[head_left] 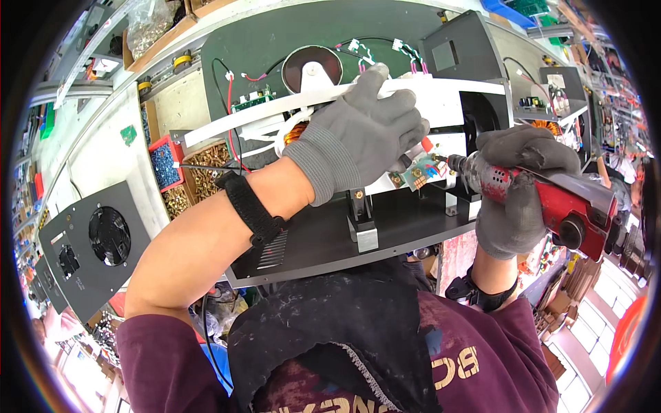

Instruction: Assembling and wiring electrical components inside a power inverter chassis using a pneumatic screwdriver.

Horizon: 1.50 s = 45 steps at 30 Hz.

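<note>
My left hand (375, 124), in a grey glove, reaches over a dark metal housing (320, 248). Its curled fingertips close at the edge of a small green circuit board (420, 173); the palm hides part of this grip. A long white strip (237, 122) runs beneath that hand. My right hand (516, 199), also gloved, is wrapped around a red power screwdriver (502, 180). The tool lies sideways with its tip pointing left, close to the board. Behind my left hand are a round dark transformer (312, 69) and a copper-wound coil (295, 132).
At the left stand a red bin (165, 163) of blue parts and trays of brass screws (210, 168). A dark panel with a fan (96, 241) leans at the far left. Loose wires (231, 103) rise from the housing. Another open unit (551, 103) stands at the right.
</note>
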Available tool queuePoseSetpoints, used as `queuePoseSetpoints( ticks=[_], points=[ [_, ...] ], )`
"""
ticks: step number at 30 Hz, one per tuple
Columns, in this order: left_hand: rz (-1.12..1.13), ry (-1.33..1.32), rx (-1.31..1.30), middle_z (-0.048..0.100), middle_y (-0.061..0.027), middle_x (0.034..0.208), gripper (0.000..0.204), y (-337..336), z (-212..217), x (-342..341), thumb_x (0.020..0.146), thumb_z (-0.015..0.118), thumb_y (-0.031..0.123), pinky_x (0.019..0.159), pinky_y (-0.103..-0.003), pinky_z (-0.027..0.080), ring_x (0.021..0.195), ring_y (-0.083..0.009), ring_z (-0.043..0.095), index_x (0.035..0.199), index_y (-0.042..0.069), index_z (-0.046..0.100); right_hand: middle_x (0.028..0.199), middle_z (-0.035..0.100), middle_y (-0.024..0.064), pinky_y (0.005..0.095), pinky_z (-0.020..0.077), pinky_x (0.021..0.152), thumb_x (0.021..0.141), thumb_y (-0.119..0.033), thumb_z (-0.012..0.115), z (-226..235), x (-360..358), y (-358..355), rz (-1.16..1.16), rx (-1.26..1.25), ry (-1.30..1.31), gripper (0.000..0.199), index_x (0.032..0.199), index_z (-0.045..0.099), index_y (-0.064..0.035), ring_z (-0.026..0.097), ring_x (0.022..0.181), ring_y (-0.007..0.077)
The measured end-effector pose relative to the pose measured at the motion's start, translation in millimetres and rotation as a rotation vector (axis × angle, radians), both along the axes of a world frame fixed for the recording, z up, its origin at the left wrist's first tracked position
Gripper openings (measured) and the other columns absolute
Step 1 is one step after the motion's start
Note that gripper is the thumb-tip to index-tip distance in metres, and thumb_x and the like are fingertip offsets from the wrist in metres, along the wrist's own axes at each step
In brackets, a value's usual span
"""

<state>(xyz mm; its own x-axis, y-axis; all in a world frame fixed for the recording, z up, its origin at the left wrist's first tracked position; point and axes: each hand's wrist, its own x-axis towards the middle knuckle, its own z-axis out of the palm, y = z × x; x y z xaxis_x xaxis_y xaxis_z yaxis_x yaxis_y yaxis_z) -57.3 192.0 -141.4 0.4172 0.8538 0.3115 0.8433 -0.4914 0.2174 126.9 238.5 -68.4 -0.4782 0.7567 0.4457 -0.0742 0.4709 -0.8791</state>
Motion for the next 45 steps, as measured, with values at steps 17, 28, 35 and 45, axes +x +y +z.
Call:
queuePoseSetpoints(
  ticks=[17, 28, 35, 45],
  points=[
    [-0.093, 0.265, -0.141, 0.056, 0.0061, 0.094, 0.043, 22, 26, 1, 0.069, 0.067, 0.036, 0.089, -0.03, 0.035, 0.098, -0.0123, 0.049, 0.106, 0.015, 0.062, 0.076, 0.049, 0.0094, 0.0328, 0.0433, 0.066, 0.078, -0.015, 0.059, 8, -7, 5, 0.061, -0.166, -0.021, 0.019, 0.086, 0.045, -0.0055, 0.051, 0.074, 0.0215],
    [-0.139, 0.251, -0.052, 0.056, 0.0031, 0.099, 0.051, 22, 13, 9, 0.071, 0.067, 0.042, 0.104, -0.04, 0.028, 0.105, -0.0158, 0.05, 0.114, 0.017, 0.057, 0.091, 0.045, 0.0057, 0.0346, 0.0368, 0.075, 0.072, -0.025, 0.065, 50, 76, -2, -0.106, -0.194, 0.378, 0.038, 0.103, 0.051, -0.0094, 0.042, 0.083, 0.0198],
    [-0.054, 0.189, -0.154, 0.057, -0.0014, 0.104, 0.041, 32, 29, 37, 0.074, 0.066, 0.035, 0.102, -0.039, 0.03, 0.109, -0.0177, 0.05, 0.11, 0.018, 0.06, 0.091, 0.047, 0.0122, 0.0408, 0.042, 0.075, 0.072, -0.023, 0.065, 38, 100, -23, 0.118, -0.236, 0.387, 0.041, 0.106, 0.047, -0.0074, 0.048, 0.084, 0.0267],
    [1.273, -0.45, -0.102, 0.063, -0.0123, 0.101, 0.02, -180, -58, -142, 0.085, 0.055, 0.019, 0.079, -0.034, 0.048, 0.091, -0.0295, 0.061, 0.099, 0.01, 0.065, 0.086, 0.038, 0.0057, 0.0321, 0.0339, 0.077, 0.073, -0.022, 0.064, 30, 107, -46, -0.046, -0.387, 0.378, 0.035, 0.097, 0.047, -0.0044, 0.038, 0.081, 0.0195]
  ],
)
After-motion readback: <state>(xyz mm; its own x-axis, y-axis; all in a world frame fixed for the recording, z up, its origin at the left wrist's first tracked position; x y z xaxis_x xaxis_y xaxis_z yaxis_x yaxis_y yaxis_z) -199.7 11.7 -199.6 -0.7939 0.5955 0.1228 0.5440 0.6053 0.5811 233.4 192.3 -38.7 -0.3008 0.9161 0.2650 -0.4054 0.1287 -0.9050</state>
